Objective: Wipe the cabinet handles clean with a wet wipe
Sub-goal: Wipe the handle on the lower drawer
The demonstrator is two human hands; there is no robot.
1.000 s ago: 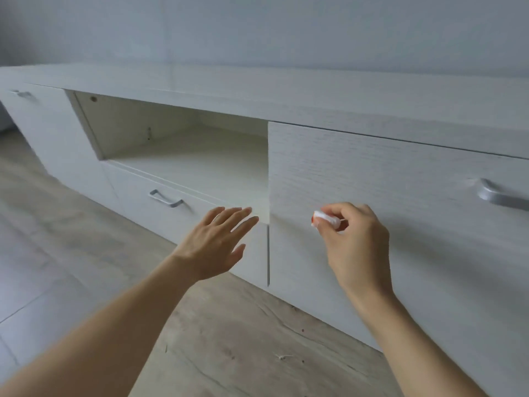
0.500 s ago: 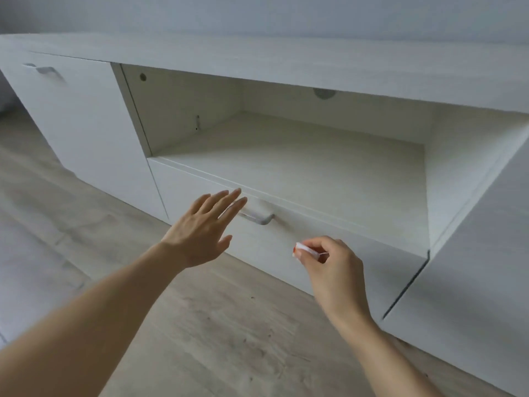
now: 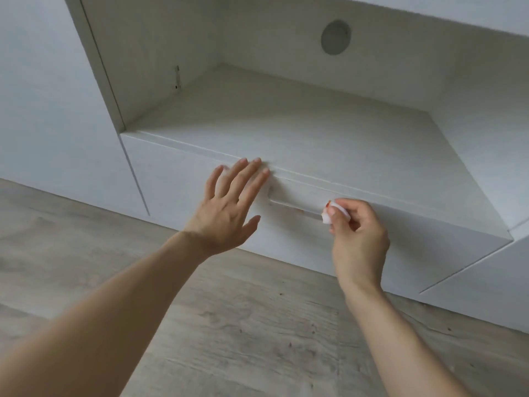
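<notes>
A slim metal handle (image 3: 292, 206) runs across the front of the white drawer (image 3: 171, 190) below an open shelf. My right hand (image 3: 357, 236) pinches a small folded white wet wipe (image 3: 333, 214) and holds it against the handle's right end. My left hand (image 3: 229, 207) lies flat with straight fingers on the drawer front, just left of the handle, fingertips at the drawer's top edge. The handle's right end is hidden behind the wipe.
The open shelf (image 3: 300, 133) sits above the drawer, with a round cable hole (image 3: 335, 37) in its back panel. A closed white door (image 3: 48, 96) stands to the left and another cabinet front (image 3: 486, 293) to the right. Grey wood floor (image 3: 257, 325) lies below.
The view has moved in close to the drawer. My left hand went from hovering to pressing flat on the drawer front, and my right hand brought the wipe up to the handle's right end.
</notes>
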